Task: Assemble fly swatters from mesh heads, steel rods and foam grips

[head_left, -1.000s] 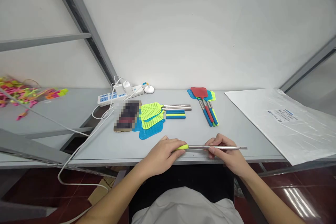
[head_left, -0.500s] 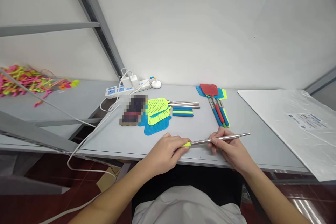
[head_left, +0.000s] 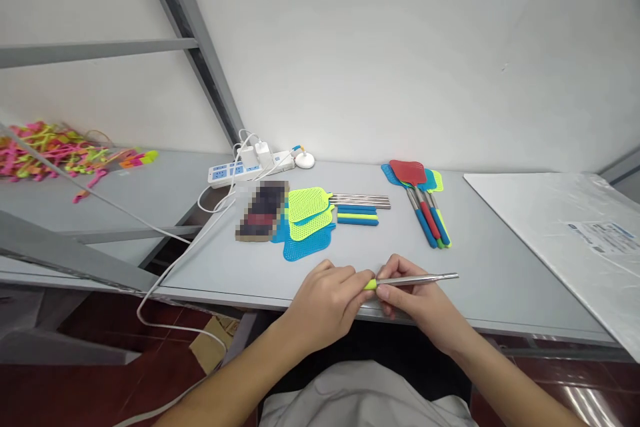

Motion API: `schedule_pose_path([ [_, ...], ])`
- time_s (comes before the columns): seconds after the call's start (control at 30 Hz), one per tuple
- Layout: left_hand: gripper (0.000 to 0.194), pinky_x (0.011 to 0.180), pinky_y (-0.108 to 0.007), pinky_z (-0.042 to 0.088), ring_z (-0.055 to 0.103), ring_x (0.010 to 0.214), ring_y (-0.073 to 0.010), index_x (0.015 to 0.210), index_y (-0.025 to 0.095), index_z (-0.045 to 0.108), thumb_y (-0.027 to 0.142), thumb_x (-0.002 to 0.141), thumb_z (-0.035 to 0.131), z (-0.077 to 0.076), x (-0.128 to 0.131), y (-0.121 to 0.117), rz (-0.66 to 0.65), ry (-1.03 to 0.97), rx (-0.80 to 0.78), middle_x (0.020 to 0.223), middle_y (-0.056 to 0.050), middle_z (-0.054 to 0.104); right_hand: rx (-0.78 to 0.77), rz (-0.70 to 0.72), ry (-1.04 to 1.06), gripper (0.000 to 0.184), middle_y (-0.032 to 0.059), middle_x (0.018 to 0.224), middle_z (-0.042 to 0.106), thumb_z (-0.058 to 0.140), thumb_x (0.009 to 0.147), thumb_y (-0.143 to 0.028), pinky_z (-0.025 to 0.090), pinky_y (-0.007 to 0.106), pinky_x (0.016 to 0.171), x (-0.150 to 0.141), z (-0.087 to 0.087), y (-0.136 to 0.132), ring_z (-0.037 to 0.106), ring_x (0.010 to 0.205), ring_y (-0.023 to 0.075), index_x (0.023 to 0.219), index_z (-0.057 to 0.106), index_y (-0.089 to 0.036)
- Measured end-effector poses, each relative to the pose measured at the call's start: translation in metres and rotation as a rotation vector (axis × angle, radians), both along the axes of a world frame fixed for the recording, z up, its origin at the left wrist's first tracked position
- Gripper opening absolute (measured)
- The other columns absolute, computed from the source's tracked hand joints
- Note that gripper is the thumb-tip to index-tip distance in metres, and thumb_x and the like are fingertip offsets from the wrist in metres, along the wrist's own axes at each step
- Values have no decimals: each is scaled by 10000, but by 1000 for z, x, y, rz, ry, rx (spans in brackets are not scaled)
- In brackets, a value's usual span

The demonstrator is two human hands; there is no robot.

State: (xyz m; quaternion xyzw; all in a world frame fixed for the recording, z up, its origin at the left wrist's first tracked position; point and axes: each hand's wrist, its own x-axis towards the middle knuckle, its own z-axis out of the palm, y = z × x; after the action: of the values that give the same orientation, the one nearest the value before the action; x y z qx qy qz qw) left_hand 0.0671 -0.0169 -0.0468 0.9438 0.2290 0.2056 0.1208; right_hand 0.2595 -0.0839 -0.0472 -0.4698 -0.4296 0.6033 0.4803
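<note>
My left hand (head_left: 333, 295) is closed around a yellow-green handle grip (head_left: 371, 285), with only its end showing past the fingers. Out of that grip runs a silver metal rod (head_left: 420, 279), pointing right over the table's front edge. My right hand (head_left: 417, 297) pinches the rod close to the grip, thumb in front. Beyond my hands lie yellow (head_left: 309, 204) and blue (head_left: 307, 245) perforated fly swatter heads, several metal rods (head_left: 363, 201), and blue and yellow handle grips (head_left: 357, 215). Farther right, fly swatters with handles (head_left: 425, 213) are piled, a red head (head_left: 407, 172) on top.
A white power strip (head_left: 250, 168) with plugs and cables stands at the back left, beside a round white device (head_left: 305, 159). A pixelated item (head_left: 263, 211) lies left of the swatter heads. White wrapped sheet (head_left: 560, 233) covers the right side. Colourful pieces (head_left: 50, 150) heap far left.
My right hand has slid left along the rod, up against the grip and my left hand. Less of the rod shows to the right. The view has shifted slightly.
</note>
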Motion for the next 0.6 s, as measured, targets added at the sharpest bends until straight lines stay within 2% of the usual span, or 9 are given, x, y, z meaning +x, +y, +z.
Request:
schedule_pose_path([
  [0.07, 266, 662, -330, 321, 549, 694, -176, 1149, 191, 599, 279, 1025, 381, 3, -8, 7, 66, 0, 56, 786, -28, 627, 12, -59, -39, 261, -38, 697, 550, 696, 856, -421, 447, 266, 569, 9, -3, 5, 518, 589, 118, 968, 547, -238],
  [0.1, 268, 661, -331, 322, 548, 690, -174, 1168, 197, 597, 292, 1025, 391, 4, -13, 12, 96, 6, 91, 786, -24, 625, 49, -134, -105, 282, -27, 742, 563, 686, 859, -437, 460, 277, 576, 16, -4, 8, 529, 604, 126, 1014, 545, -248],
  [0.13, 269, 656, -332, 322, 543, 679, -171, 1175, 203, 599, 301, 1026, 398, 5, -17, 16, 121, 15, 125, 780, -19, 621, 111, -229, -216, 303, -10, 807, 581, 683, 858, -449, 476, 293, 598, 23, -4, 10, 547, 636, 138, 1048, 544, -258],
  [0.2, 264, 632, -330, 317, 524, 643, -163, 1158, 212, 615, 308, 1024, 409, 7, -23, 23, 151, 36, 186, 749, -9, 605, 314, -361, -583, 351, 43, 1001, 613, 709, 839, -437, 500, 342, 705, 36, -3, 13, 600, 789, 186, 1105, 554, -268],
  [0.27, 262, 609, -327, 314, 515, 618, -157, 1140, 218, 632, 312, 1021, 419, 8, -27, 27, 153, 47, 224, 725, -6, 597, 575, -299, -1003, 368, 87, 1135, 616, 700, 859, -388, 475, 392, 831, 41, 0, 17, 599, 968, 244, 1178, 561, -268],
  [0.33, 266, 605, -323, 333, 535, 627, -154, 1130, 222, 646, 321, 1019, 426, 10, -28, 27, 132, 44, 210, 739, -14, 618, 808, -89, -1318, 252, 88, 1059, 652, 604, 936, -307, 419, 433, 917, 38, 4, 21, 596, 956, 241, 1178, 576, -244],
  [0.43, 266, 680, -304, 425, 616, 765, -165, 1152, 235, 654, 369, 1000, 482, 16, -34, 27, 71, -46, 9, 906, -42, 687, 965, 155, -1530, 155, 29, 786, 631, 439, 1008, -200, 372, 439, 920, 29, 10, 27, 554, 707, 175, 1050, 589, -197],
  [0.53, 423, 813, -321, 501, 650, 931, -203, 1234, 259, 636, 535, 925, 554, 23, -46, 33, 60, -290, -381, 1139, -72, 685, 982, 219, -1551, 186, 15, 722, 591, 394, 1023, -201, 367, 355, 747, 25, 16, 31, 490, 619, 157, 972, 572, -181],
  [0.6, 574, 865, -374, 516, 657, 986, -242, 1260, 246, 633, 659, 921, 425, 26, -52, 40, 53, -503, -636, 1185, -97, 681, 981, 234, -1512, 201, 10, 702, 579, 381, 1027, -207, 325, 319, 652, 23, 20, 34, 471, 589, 151, 937, 560, -186],
])
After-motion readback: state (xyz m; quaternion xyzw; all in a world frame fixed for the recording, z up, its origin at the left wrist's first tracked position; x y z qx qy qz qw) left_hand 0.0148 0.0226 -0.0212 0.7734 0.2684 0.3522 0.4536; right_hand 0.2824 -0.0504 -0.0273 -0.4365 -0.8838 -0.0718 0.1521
